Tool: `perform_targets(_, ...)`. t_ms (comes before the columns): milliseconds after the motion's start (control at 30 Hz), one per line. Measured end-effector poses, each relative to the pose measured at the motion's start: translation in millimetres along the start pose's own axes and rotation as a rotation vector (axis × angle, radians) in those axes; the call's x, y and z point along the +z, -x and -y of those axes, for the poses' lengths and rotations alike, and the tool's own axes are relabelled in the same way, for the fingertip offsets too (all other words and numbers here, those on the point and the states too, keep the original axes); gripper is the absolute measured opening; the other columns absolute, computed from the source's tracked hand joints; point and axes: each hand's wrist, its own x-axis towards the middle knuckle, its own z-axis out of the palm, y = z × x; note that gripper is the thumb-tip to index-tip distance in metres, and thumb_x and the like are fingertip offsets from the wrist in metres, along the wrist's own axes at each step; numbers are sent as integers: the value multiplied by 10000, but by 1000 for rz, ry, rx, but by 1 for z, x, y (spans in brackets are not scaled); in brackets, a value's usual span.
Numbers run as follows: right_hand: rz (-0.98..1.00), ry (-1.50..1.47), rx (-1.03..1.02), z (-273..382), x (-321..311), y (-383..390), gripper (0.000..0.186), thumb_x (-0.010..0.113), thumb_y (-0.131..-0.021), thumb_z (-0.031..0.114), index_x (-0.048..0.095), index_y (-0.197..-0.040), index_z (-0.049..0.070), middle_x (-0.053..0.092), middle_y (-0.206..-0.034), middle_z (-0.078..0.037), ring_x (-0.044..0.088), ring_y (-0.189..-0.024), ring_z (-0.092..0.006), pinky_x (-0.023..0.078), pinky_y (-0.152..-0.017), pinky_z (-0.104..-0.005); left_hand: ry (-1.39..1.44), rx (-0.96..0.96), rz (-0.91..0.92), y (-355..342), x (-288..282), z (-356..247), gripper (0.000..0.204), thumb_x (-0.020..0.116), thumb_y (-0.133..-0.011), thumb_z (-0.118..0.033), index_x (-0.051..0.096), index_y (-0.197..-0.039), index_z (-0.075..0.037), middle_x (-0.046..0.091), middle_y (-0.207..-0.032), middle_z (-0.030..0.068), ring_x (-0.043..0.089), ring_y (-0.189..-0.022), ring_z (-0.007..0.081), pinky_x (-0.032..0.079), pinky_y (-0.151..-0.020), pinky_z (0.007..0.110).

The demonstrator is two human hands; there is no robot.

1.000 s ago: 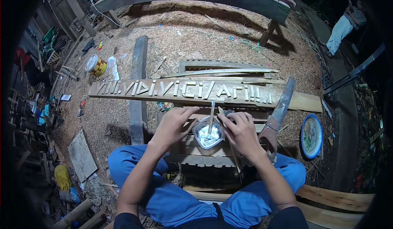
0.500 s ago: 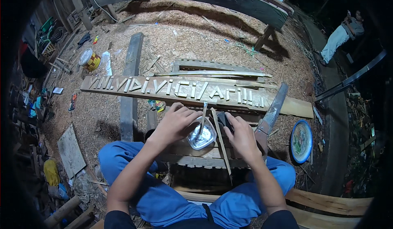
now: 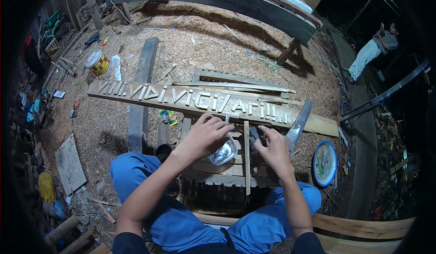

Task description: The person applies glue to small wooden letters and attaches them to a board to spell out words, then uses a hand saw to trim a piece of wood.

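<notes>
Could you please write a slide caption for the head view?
Left hand at a clear tub, right hand by a dark block, before a lettered plank, a handsaw to the right.

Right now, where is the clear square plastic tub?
In the head view, the clear square plastic tub sits near centre, partly hidden by the left hand, left of the thin wooden strip.

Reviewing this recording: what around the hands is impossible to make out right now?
All in the head view:
Clear tub: upper-left rim, hidden by the left hand.
Silver-tipped stick: much of its length, behind the left hand.
Dark block: contact with the right hand, too small to tell.
Saw: most of its handle, behind the right hand.
</notes>
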Motion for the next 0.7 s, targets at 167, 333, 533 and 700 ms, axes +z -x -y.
perform_targets(167,-85,182,-173,4,-25,-10,396,741,-803,224,728,-1159,49,712,-1003,-165,700,-908,-361,560,-829,-466,30,4,22,-7,-7,-9,347,690,-959,-246,629,-1263,-90,685,-1224,86,608,-1219,268,397,-1116,437)
perform_targets(333,-74,106,-281,-10,-33,-19,419,749,-796,211,732,-1178,40,697,-919,-138,679,-822,-283,560,-763,-407,44,6,2,-11,-2,-15,401,696,-962,-270,623,-1320,-104,667,-1294,96,593,-1256,271,374,-1148,454)
perform_targets(533,-294,153,-481,-16,-26,-2,477,752,-783,168,693,-1250,93,697,-1012,-138,677,-853,-340,554,-788,-438,22,0,-55,-17,11,-19,471,724,-942,-260,606,-1377,-123,599,-1425,106,552,-1311,293,374,-1151,461)
perform_targets(700,-398,123,-466,-9,-32,-8,483,740,-783,147,681,-1256,67,680,-973,-141,675,-808,-341,554,-748,-446,51,-35,-59,-27,11,-25,604,763,-896,-228,558,-1455,-121,561,-1489,115,544,-1313,308,364,-1147,451)
